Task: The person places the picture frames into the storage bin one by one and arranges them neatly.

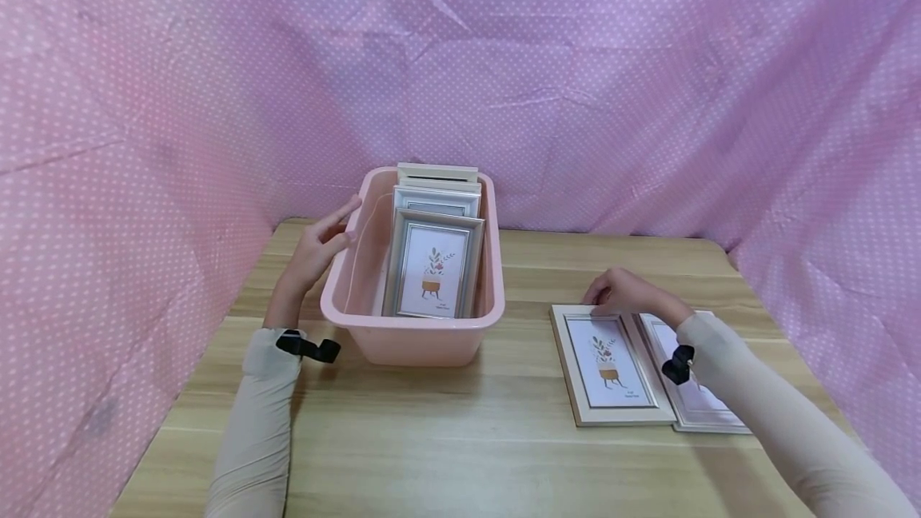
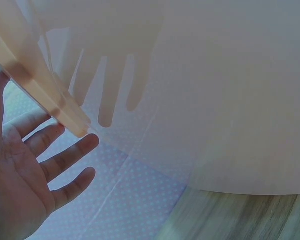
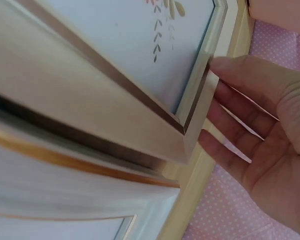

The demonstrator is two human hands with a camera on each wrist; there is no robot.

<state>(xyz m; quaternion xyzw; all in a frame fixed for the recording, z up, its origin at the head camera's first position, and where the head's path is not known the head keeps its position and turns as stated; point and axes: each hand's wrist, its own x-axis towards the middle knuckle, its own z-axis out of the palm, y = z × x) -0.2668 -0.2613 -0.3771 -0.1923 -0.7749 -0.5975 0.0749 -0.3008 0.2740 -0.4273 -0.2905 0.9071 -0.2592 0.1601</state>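
A pink plastic bin (image 1: pixel 417 342) stands left of centre with several picture frames leaning in it. The front picture frame (image 1: pixel 434 266) shows a potted-plant print. My left hand (image 1: pixel 320 250) rests against the bin's left side; in the left wrist view its extended fingers (image 2: pixel 72 157) lie by the rim. On the right of the table lies a cream picture frame (image 1: pixel 612 366) with the same print. My right hand (image 1: pixel 626 296) pinches its far edge, thumb (image 3: pixel 230 67) on the front and fingers around the outer side.
Another white picture frame (image 1: pixel 701 402) lies right beside the cream one, partly under my right forearm. A wooden table (image 1: pixel 460 454) carries everything. Pink polka-dot cloth (image 1: pixel 561 86) hangs behind and on both sides.
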